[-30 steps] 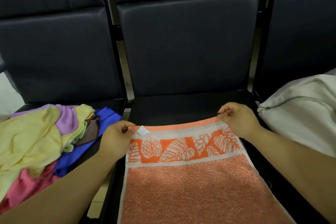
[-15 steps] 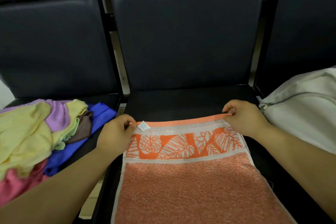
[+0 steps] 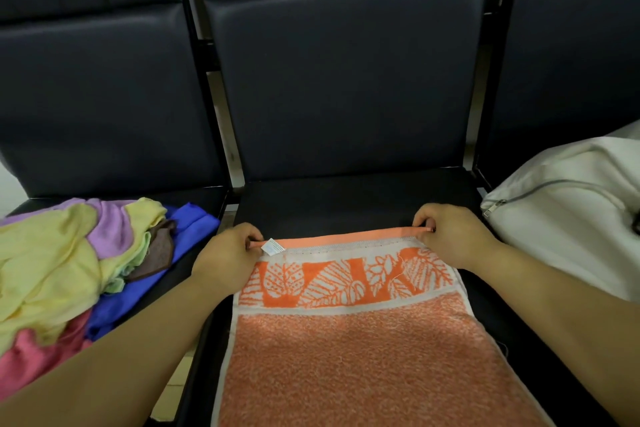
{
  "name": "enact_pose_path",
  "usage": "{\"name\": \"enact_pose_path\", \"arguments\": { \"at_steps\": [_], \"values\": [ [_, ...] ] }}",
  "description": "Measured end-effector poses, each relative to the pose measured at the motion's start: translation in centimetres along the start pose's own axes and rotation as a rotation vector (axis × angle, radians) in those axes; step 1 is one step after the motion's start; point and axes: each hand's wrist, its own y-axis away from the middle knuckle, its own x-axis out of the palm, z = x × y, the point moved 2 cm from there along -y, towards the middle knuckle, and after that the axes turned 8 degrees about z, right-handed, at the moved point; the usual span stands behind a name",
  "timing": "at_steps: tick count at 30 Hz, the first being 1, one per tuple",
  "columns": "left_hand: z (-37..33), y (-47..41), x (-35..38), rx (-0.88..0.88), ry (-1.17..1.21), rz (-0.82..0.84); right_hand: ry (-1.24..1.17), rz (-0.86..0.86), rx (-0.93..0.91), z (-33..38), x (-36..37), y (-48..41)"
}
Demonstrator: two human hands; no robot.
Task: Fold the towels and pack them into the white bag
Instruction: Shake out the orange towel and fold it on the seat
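An orange towel (image 3: 353, 354) with a leaf-pattern band lies flat on the middle seat, its far edge toward the backrest. My left hand (image 3: 227, 258) pinches the towel's far left corner, beside a small white label. At the far right corner my right hand (image 3: 450, 234) pinches the same edge. A heap of loose towels (image 3: 69, 270) in yellow, purple, blue, brown and pink covers the left seat. The white bag (image 3: 568, 215) with a grey zipper rests on the right seat.
Three dark padded chairs stand side by side, the middle backrest (image 3: 346, 80) straight ahead. Black metal frame bars (image 3: 201, 45) separate the seats. A strip of the middle seat (image 3: 346, 201) lies bare beyond the towel.
Both hands stay pinched on the towel's far corners. The far edge has been pulled straighter between them, and the view has shifted slightly.
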Motion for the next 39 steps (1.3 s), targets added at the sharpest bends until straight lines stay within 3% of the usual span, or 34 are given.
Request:
{"name": "enact_pose_path", "arguments": {
  "at_steps": [2,6,11,15,20,23,28,33,39],
  "values": [
    [-0.2,0.3,-0.2,-0.004,0.035,0.004,-0.017,-0.012,0.009,0.3,-0.5,0.7],
    [-0.8,1.7,-2.6,0.012,0.399,-0.107,-0.145,-0.058,0.043,1.3,-3.5,2.1],
    [-4.9,3.4,-10.4,0.13,0.699,-0.287,-0.284,-0.305,-0.034,4.7,-11.7,3.9],
    [-8.2,6.0,-18.6,0.275,0.741,-0.413,-0.368,-0.464,-0.156,8.2,-19.5,7.0],
    [-9.2,11.6,-22.2,0.407,0.634,-0.383,-0.403,-0.578,-0.266,9.3,-22.7,12.3],
    [-7.7,14.1,-18.9,0.398,0.52,-0.273,-0.435,-0.448,-0.267,7.2,-19.6,13.9],
    [-1.2,14.9,-8.3,0.275,0.375,-0.041,-0.374,-0.041,-0.116,1.8,-8.0,15.3],
    [2.6,15.8,-1.2,0.159,0.262,0.341,-0.301,0.292,-0.006,-1.3,-1.3,16.5],
    [3.3,14.7,-1.1,0.122,0.161,0.351,-0.324,0.403,0.06,-1.6,-1.1,15.8]
  ]
}}
